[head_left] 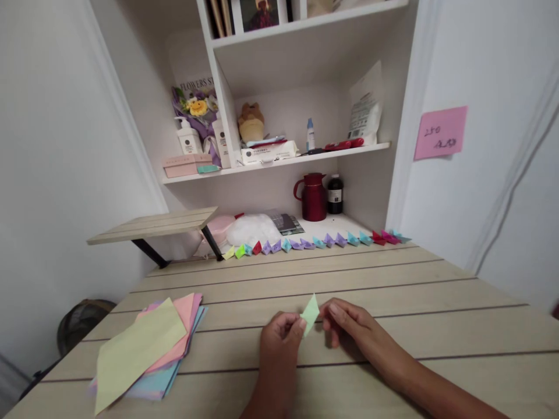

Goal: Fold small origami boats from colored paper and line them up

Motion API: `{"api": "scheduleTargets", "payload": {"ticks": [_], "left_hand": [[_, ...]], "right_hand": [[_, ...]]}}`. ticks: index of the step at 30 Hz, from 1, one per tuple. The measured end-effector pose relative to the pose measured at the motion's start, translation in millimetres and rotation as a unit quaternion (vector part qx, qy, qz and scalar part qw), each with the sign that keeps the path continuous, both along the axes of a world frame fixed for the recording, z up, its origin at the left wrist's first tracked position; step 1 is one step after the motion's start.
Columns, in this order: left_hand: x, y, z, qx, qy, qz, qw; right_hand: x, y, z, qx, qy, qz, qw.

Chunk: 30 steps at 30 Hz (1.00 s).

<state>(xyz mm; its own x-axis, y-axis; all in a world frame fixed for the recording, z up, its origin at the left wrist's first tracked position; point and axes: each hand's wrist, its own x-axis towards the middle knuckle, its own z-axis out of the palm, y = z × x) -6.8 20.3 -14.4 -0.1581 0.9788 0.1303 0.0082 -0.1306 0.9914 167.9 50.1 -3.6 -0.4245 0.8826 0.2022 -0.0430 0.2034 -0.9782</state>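
Note:
Pinched between the thumb and fingers of my left hand (283, 333) is a small folded piece of light green paper (311, 314), held upright above the table with a pointed top corner. Just to its right, my right hand (345, 323) has its fingers curled loosely and apart, with nothing seen in them; the fingertips are close to the paper's right edge. At the left of the table lies a stack of coloured paper sheets (140, 352), a yellow one on top, with pink and blue ones under it.
A row of small folded paper boats (329, 240) in several colours runs along the table's back edge. A raised wooden stand (157, 224) is at the back left. Behind are shelves with a red jug (313, 198) and a dark bottle (335, 195). A pink note (440, 132) hangs on the right wall.

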Motion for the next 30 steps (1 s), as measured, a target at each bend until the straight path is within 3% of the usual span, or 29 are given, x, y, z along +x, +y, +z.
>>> {"api": "scheduleTargets", "payload": {"ticks": [7, 13, 19, 24, 30], "left_hand": [[3, -1, -1.7, 0.013, 0.047, 0.002, 0.999], [9, -5, 4.2, 0.026, 0.134, -0.003, 0.991], [10, -9, 11.3, 0.001, 0.128, -0.029, 0.991], [10, -9, 11.5, -0.006, 0.134, -0.034, 0.990], [11, -8, 8.9, -0.003, 0.150, -0.029, 0.988]], "right_hand": [[1, -1, 2.2, -0.012, 0.034, 0.011, 0.999], [4, 3, -4.3, -0.022, -0.044, -0.006, 0.999], [3, -1, 1.5, -0.073, -0.037, -0.005, 0.997], [4, -1, 4.1, -0.040, -0.044, -0.006, 0.998], [4, 6, -6.1, -0.028, -0.061, -0.010, 0.998]]}}
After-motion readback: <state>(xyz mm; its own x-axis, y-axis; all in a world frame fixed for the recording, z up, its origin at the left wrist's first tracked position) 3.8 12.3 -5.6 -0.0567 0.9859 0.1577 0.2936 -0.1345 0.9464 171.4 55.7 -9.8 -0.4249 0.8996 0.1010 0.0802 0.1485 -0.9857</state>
